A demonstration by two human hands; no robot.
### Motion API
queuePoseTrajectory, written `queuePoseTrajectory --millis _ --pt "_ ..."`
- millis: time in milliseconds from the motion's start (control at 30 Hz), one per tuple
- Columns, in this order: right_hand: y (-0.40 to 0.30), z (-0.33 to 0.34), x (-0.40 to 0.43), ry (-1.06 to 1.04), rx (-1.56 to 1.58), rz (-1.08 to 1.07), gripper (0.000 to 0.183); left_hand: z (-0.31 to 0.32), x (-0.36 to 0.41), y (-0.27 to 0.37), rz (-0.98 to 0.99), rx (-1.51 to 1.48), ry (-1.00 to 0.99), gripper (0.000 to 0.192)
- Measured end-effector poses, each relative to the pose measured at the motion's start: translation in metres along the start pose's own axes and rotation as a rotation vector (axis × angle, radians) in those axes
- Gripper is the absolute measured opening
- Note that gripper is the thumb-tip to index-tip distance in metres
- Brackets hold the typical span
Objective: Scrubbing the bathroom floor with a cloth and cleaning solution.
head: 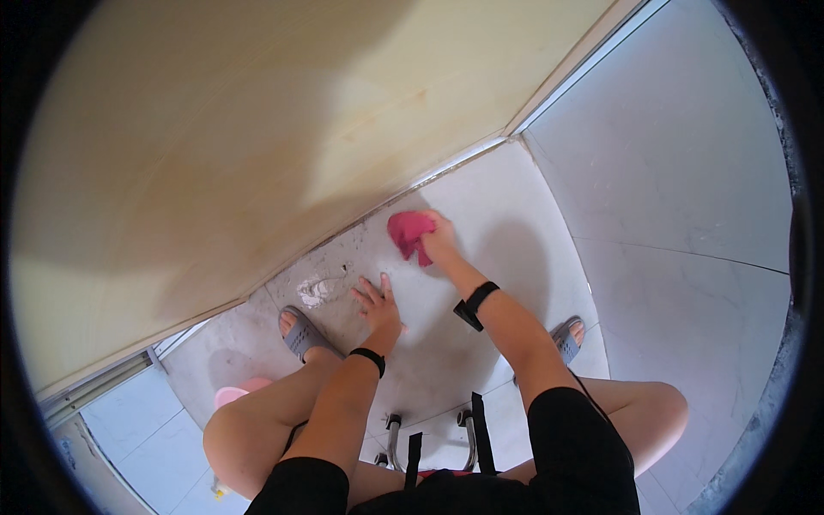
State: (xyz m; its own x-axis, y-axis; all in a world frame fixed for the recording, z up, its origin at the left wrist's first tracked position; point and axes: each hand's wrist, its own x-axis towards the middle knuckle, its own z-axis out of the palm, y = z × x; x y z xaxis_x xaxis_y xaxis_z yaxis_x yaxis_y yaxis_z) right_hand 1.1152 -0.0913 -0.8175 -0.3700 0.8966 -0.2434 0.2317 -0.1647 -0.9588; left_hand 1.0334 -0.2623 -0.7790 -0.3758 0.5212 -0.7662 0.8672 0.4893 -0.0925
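Note:
A crumpled pink-red cloth (pixel 407 230) is gripped in my right hand (pixel 440 239), low over the light tiled floor (pixel 496 187) beside the base of a cream panel (pixel 257 148). My left hand (pixel 380 310) holds nothing, its fingers spread just above or on the same tile; contact is hard to tell. To the left of its fingertips lies a shiny wet patch (pixel 317 290) with a small dark bit (pixel 344 267) at its edge. Dark specks and grime run along the foot of the panel.
My feet in grey slippers (pixel 304 335) are planted on either side. A pink plastic container (pixel 233 394) is partly hidden behind my left leg. A tiled wall (pixel 669 193) rises at right. Below me is a wheeled seat with metal legs (pixel 394 441). A metal track (pixel 103 383) runs at lower left.

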Motion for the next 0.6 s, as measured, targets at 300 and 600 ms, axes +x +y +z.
queuePoseTrajectory --millis 300,600 --pt "-0.131 -0.102 0.079 0.625 0.196 0.003 0.05 0.006 0.004 -0.007 -0.008 -0.123 -0.002 0.148" --pt "-0.111 0.072 0.013 0.455 -0.398 -0.485 0.041 -0.007 -0.002 -0.005 0.004 -0.123 -0.031 0.141"
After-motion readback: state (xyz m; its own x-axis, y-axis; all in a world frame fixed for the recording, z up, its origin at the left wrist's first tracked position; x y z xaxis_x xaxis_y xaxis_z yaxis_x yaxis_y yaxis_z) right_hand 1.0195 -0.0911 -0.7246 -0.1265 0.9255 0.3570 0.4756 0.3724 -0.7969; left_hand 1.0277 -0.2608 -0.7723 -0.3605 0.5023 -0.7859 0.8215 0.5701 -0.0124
